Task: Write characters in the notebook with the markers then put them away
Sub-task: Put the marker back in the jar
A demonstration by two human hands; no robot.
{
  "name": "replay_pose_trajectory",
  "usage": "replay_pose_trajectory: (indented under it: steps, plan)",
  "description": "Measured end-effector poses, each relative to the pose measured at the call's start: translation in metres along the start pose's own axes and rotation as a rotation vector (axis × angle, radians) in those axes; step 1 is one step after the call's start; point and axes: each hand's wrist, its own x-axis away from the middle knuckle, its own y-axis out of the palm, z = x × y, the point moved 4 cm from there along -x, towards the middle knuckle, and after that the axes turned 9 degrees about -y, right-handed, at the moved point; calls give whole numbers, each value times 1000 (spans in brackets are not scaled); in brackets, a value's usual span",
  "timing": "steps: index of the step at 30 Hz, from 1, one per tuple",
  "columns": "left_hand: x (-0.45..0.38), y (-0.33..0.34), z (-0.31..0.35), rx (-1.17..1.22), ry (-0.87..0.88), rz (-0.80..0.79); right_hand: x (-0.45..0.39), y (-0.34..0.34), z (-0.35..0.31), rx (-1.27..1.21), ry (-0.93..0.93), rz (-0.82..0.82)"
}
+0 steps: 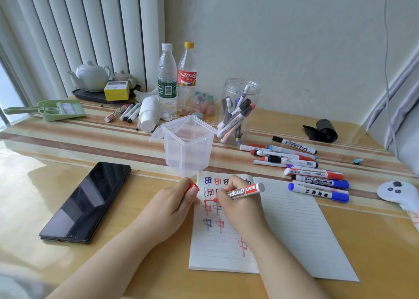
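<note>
The table (68, 144), striped along its far half, carries everything. On its near side lies the open notebook (294, 226), lined pages up, with red, blue and black characters written down the left page. A dark phone (86, 203) lies flat to the left of it, well apart.

Just beyond the notebook's top edge stands a clear square tub (188, 144), open-topped with its lid hanging at the rim; nothing shows inside it. Behind and to the right of it stands a clear round jar (240, 108) with several markers leaning in it, caps at mixed heights. Two bottles (176, 76) stand behind the tub.

A loose spread of markers (313, 174) lies on the table to the right of the notebook's top, most lying roughly left to right. Three more lie near the far left by a green dustpan (54, 110).

The right hand (238, 199) grips a red marker (247, 191) over the left page; its long axis runs almost left to right, tip pointing left and down onto the paper beside a red stroke, back end to the right. The left hand (174, 203) rests at the page's left edge, fingers curled around the red cap (194, 187).
</note>
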Motion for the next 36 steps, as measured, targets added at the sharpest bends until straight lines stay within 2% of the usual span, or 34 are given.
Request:
replay_pose_trajectory:
  steps: [8,12,18,23,30,33,36]
  plan:
    - [-1,1,-3,-3,0,6,2,1,2,-60,-8,-61]
    - [-1,1,-3,-3,5,8,2,6,2,-11,-11,-102]
    - [-1,1,-4,7,11,4,1,-3,-7,-44,-25,-6]
    - [-1,1,-3,16,7,-2,1,1,-4,-19,-1,-103]
    - [-1,1,-3,11,21,5,3,3,-2,-54,2,-121]
    - [-1,2,-4,-7,26,4,2,-1,-2,-65,3,-62]
    - [-1,1,-4,-28,60,-24,0,-6,-3,-233,-7,1]
